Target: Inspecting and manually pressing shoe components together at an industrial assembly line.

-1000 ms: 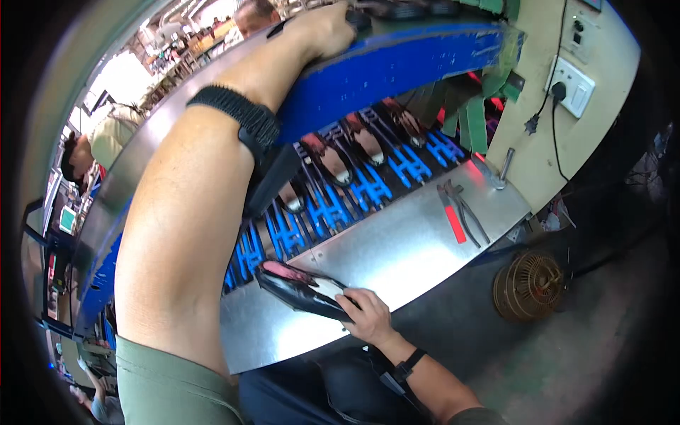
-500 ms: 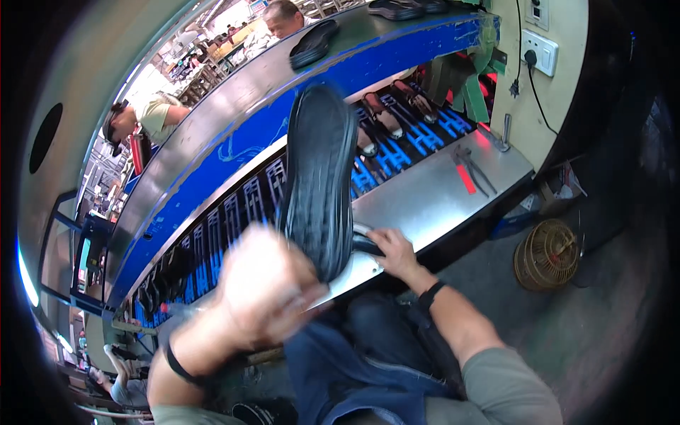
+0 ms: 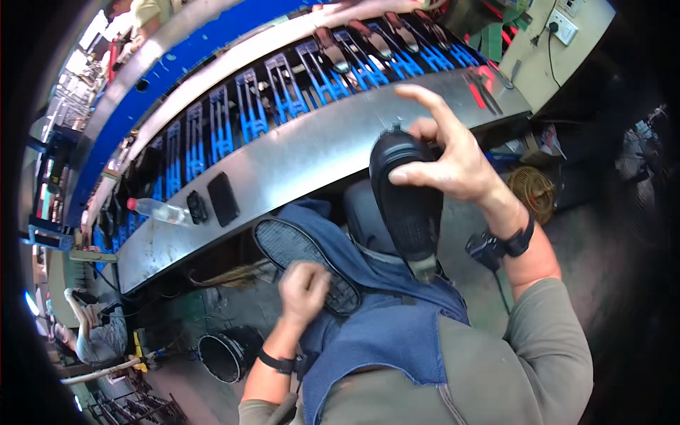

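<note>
A black shoe sole [image 3: 289,244] lies slanted across my lap, its ridged inside facing up. Curled over its near part is my left hand [image 3: 304,292], closed on the edge. In front of my right thigh, my right hand [image 3: 453,159] holds a black shoe upper [image 3: 409,212] by its top end, thumb across it and index finger stretched out free. The upper hangs toe down, with a pale patch at its lower tip. Most of the fingers behind it are hidden.
A steel ledge [image 3: 304,145] crosses ahead, bearing a clear bottle [image 3: 159,210], a small black object [image 3: 197,207], a dark flat phone-like slab [image 3: 224,198] and red-handled pliers [image 3: 485,92]. Beyond are blue racks [image 3: 251,117] with several shoe uppers. A black bucket [image 3: 227,354] stands at lower left.
The sole has come down from upright before the bench onto my lap. My right hand has left the ledge edge and now holds up the shoe upper. The view has tipped downward.
</note>
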A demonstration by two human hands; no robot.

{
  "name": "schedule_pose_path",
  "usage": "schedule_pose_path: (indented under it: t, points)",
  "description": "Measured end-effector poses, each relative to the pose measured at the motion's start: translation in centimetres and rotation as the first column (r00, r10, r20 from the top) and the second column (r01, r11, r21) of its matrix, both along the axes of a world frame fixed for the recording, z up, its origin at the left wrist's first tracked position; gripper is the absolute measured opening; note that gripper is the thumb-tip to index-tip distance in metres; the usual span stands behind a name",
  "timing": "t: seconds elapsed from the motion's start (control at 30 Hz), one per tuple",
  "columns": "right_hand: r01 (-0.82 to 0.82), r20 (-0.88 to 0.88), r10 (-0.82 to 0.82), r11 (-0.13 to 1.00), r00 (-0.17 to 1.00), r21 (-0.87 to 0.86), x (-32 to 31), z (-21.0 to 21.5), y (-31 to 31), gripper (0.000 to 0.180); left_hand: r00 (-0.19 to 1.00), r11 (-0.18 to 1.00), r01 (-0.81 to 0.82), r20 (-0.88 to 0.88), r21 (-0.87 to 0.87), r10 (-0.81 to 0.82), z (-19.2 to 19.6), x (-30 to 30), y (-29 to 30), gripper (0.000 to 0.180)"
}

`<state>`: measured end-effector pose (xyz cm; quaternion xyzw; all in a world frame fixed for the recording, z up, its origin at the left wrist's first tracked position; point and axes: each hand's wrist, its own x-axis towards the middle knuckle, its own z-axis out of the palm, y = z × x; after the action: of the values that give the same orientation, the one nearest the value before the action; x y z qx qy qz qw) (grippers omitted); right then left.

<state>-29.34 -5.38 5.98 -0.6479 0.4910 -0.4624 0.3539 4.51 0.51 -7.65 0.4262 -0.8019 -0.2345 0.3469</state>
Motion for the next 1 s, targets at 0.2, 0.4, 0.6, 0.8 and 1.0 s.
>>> schedule_pose_path:
  t: [0.2, 0.4, 0.6, 0.8, 1.0]
  points:
    - [-0.013, 0.276, -0.024, 0.991, 0.961, 0.132, 1.8, -7.7, 6.1, 0.059, 0.799, 0.807, -0.571, -0.125, 0.15, 0.588, -4.6, 5.8, -7.7, 0.072]
    - [-0.072, 0.237, 0.042, 0.99, 0.971, 0.12, 1.3, -8.6, 5.4, 0.054, 0.841, 0.826, -0.409, -0.19, 0.387, 0.506, -6.1, 6.3, -9.6, 0.045]
    - [-0.17, 0.234, 0.148, 0.982, 0.961, 0.078, 0.3, -9.9, 3.5, 0.047, 0.802, 0.81, -0.404, -0.26, 0.426, 0.537, -5.1, 5.4, -8.9, 0.035]
    - [-0.064, 0.106, 0.051, 0.99, 0.993, 0.129, 0.3, -11.3, 2.3, 0.037, 0.678, 0.842, -0.236, -0.538, 0.486, 0.5, -3.4, 4.6, -9.0, 0.027]
    - [-0.186, 0.413, 0.078, 0.955, 0.908, 0.23, 0.6, -11.6, 2.1, 0.035, 0.693, 0.893, -0.08, -0.619, 0.443, 0.369, 1.8, 3.0, -6.8, 0.04]
